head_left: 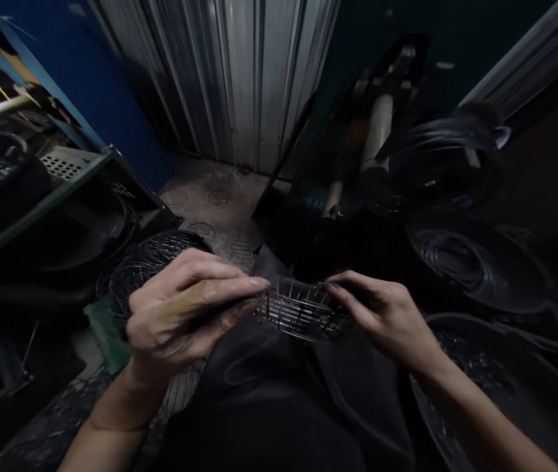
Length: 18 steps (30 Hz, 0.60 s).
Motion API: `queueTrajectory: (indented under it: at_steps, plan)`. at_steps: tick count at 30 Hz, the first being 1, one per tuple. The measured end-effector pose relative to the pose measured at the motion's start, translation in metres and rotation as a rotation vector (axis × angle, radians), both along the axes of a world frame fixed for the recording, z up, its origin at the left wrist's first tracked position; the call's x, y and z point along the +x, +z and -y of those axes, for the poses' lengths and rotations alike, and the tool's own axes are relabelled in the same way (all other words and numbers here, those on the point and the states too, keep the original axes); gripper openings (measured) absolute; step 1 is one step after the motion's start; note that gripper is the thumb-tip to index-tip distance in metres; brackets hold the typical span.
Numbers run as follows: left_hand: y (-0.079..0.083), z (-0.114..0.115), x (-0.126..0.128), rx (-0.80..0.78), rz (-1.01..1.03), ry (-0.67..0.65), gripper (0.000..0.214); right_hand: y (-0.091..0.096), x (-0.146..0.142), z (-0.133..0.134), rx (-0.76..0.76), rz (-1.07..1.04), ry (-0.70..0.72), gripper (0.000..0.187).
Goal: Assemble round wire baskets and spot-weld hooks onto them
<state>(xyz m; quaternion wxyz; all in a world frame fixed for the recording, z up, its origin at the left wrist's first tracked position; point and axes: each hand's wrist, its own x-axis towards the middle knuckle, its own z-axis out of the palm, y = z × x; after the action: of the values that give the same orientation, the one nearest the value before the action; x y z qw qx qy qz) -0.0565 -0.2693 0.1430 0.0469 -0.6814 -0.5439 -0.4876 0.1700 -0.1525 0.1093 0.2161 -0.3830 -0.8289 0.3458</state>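
Observation:
A small round wire basket (298, 311) of dark metal is held up above my lap, its grid of thin bars facing me. My left hand (195, 301) pinches its left edge between thumb and fingers. On the opposite rim, my right hand (377, 305) grips with thumb and forefinger. Both hands are closed on the basket, and the fingertips behind it are partly hidden. Dark clothing (279, 393) covers my lap just below.
A heap of round wire pieces (160, 252) stands at the left, by a green crate edge (106, 337). Wire coils (450, 259) and a dark tub (485, 367) are at the right. Machinery (377, 131) rises ahead, beside a corrugated metal panel (239, 78). Wire grids (218, 195) lie on the floor.

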Motion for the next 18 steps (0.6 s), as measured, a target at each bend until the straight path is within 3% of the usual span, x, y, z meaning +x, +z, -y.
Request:
queueTrajectory:
  at_steps: [4, 7, 11, 18]
  plan:
    - [-0.017, 0.000, 0.014, -0.155, -0.181, -0.174, 0.020, -0.031, -0.004, 0.004, -0.344, -0.013, -0.024, 0.027]
    - [-0.039, -0.006, 0.029, -0.228, -0.332, -0.274, 0.021, -0.038, -0.005, 0.006, -0.475, -0.036, -0.011, 0.032]
    - [-0.059, -0.018, 0.043, -0.253, -0.522, -0.320, 0.020, -0.034, -0.004, 0.007, -0.491, -0.033, 0.015, 0.036]
    - [-0.046, -0.026, 0.055, -0.302, -0.655, -0.419, 0.023, -0.026, 0.002, 0.019, -0.348, 0.018, 0.008, 0.026]
